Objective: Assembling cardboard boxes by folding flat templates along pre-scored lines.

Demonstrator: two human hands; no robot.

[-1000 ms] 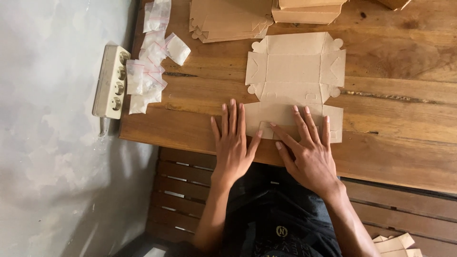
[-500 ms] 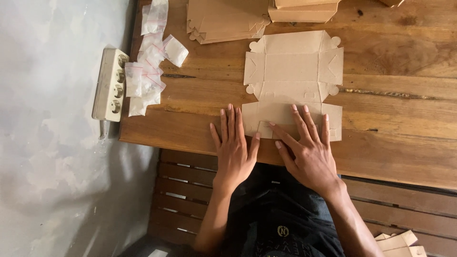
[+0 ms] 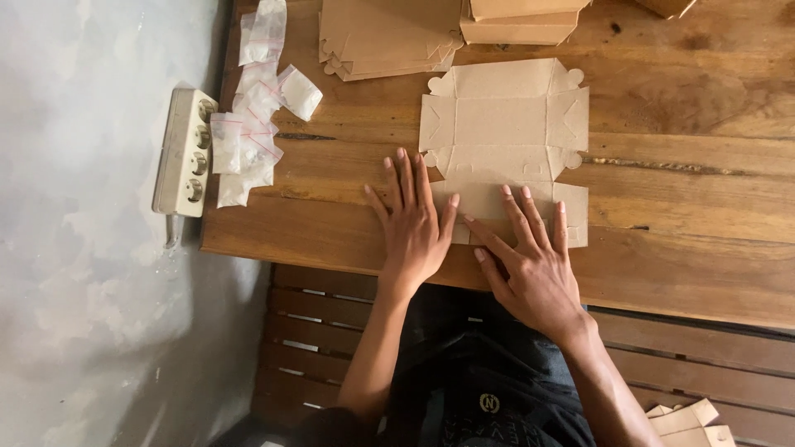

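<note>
A flat, unfolded cardboard box blank (image 3: 505, 136) lies on the wooden table (image 3: 679, 190), its near flap toward me. My left hand (image 3: 411, 228) rests flat, fingers spread, on the table at the blank's near left corner, fingertips touching its edge. My right hand (image 3: 530, 261) presses flat on the near flap, fingers spread and pointing away from me. Neither hand grips anything.
A stack of flat cardboard blanks (image 3: 385, 37) and folded boxes (image 3: 517, 21) sit at the table's far side. Several small plastic bags (image 3: 252, 116) lie at the left edge, beside a white power strip (image 3: 185, 153). A slatted bench (image 3: 331, 331) is below; more small boxes (image 3: 687, 422) sit lower right.
Both hands stay pressed flat on the near flap; the left hand has slid slightly left toward the corner. The blank has not visibly moved.
</note>
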